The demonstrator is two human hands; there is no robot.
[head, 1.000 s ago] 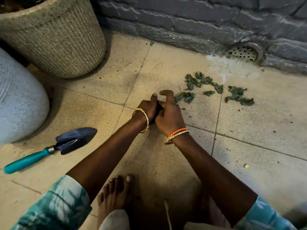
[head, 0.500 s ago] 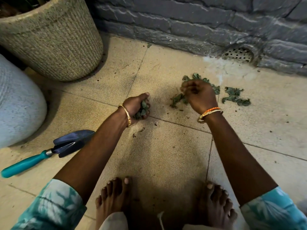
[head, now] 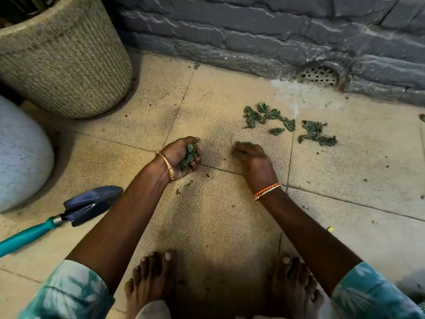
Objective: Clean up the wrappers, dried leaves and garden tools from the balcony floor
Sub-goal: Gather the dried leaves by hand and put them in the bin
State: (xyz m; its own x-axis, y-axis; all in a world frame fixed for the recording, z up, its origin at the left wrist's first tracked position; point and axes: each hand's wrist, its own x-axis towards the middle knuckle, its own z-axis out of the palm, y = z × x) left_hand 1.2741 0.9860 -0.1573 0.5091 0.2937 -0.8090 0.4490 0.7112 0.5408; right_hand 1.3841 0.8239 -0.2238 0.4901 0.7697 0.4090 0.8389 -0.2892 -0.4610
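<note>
The dried leaves [head: 271, 118] lay in two loose clusters on the balcony floor [head: 345, 171] near the wall. The left hand [head: 182, 157] cupped a gathered bunch; the right hand [head: 251, 157], having drawn back from the pile, pinched one more leaf. One trowel [head: 76, 209] remained uncollected; no wrappers were visible.

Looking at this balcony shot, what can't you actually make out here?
- Trowel, head view: handle end cut off by the left edge.
- Right hand: fingertips curl down over leaf bits; grip hidden.
- Woven planter: contents cut off by the top edge.
- Yellow speck: too small to identify.
</note>
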